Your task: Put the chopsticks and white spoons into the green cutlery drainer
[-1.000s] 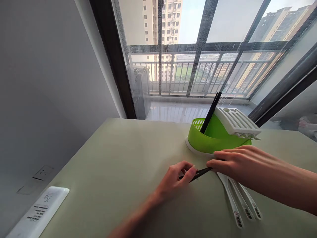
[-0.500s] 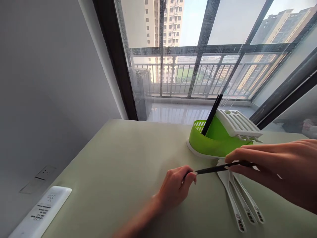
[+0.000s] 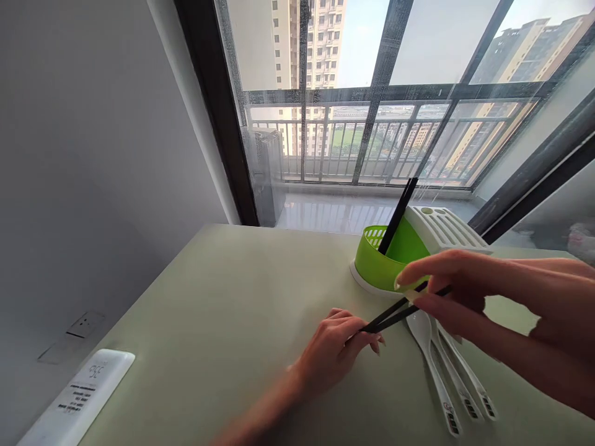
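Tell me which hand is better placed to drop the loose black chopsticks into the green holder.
Right. The right hand grips the chopsticks at their upper end, beside the green holder; the left hand only steadies their lower tips, farther away.

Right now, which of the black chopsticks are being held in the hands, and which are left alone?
The pair lying low over the table is held, right hand at one end, left hand at the other. The chopsticks standing tilted in the green holder go untouched.
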{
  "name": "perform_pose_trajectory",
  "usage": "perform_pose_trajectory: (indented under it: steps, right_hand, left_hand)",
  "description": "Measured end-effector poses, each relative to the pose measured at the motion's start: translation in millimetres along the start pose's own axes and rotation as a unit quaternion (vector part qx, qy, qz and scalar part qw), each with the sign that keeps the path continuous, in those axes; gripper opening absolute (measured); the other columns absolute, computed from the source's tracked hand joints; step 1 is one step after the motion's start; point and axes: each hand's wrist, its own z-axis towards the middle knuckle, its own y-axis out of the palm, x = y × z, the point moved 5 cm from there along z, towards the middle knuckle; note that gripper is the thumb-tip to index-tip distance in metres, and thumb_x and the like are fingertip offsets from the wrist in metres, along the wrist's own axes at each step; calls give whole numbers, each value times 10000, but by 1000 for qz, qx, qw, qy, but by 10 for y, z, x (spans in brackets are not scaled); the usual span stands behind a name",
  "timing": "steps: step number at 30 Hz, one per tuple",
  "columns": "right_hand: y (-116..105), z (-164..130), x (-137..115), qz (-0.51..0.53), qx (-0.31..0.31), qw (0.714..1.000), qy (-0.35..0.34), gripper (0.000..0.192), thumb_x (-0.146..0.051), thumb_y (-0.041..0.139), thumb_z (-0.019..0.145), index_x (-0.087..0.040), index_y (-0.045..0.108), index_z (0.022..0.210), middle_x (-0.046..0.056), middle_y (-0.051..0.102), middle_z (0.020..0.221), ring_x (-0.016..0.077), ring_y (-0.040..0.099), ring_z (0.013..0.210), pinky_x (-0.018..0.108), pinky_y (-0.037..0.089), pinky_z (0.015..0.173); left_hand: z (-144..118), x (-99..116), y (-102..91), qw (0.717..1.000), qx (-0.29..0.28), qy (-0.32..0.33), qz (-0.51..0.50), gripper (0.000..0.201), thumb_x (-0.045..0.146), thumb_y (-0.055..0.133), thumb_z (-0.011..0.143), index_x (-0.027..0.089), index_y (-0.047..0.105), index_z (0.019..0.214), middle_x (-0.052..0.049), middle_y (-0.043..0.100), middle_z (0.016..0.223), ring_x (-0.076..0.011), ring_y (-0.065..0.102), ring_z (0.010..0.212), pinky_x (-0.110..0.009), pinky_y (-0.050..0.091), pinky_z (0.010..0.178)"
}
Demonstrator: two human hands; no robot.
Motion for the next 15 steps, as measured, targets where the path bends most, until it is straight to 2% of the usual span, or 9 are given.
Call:
perform_pose_trajectory:
  steps: [3,7,10,12,15]
  right_hand:
    - [28,46,6,-3,-8,1000,23,341,-580,518,1010,-347,615,1239,-53,746,742,121,554,412,239,404,381]
    - [50,80,61,19,4,1000,10,311,-546,481,1033,-344,612,1229,-65,709,674,105,465,345,251,364,367]
    - [76,80,106,41,-3,999,6,305,-545,461,1045,-335,672,1110,-66,607,561,119,476,370,263,374,409]
    - [122,68,139,66,-31,997,19,339,-543,455,1051,-311,685,962,-59,552,527,128,502,408,267,395,447]
    - [220,35,178,112,-86,989,36,429,-542,445,1058,-276,638,781,-41,554,562,128,542,474,267,423,497]
  left_hand:
    - [-3,-19,6,1000,11,16,-8,324,300,509,1066,192,784,933,-48,821,973,-183,713,918,-289,444,994]
    - [3,-44,1,999,17,0,-29,329,299,515,1067,201,808,955,-33,829,959,-167,724,909,-281,446,1008]
    - [7,-57,1,999,11,-15,-34,367,339,492,1075,214,820,969,-29,831,943,-171,720,895,-289,458,1001]
    - [8,-64,2,999,8,-22,-31,375,379,494,1070,224,825,986,-27,831,934,-177,711,875,-294,471,983]
    - [6,-65,5,999,3,-30,-30,355,402,515,1059,228,823,1034,-24,830,916,-177,695,839,-293,478,959]
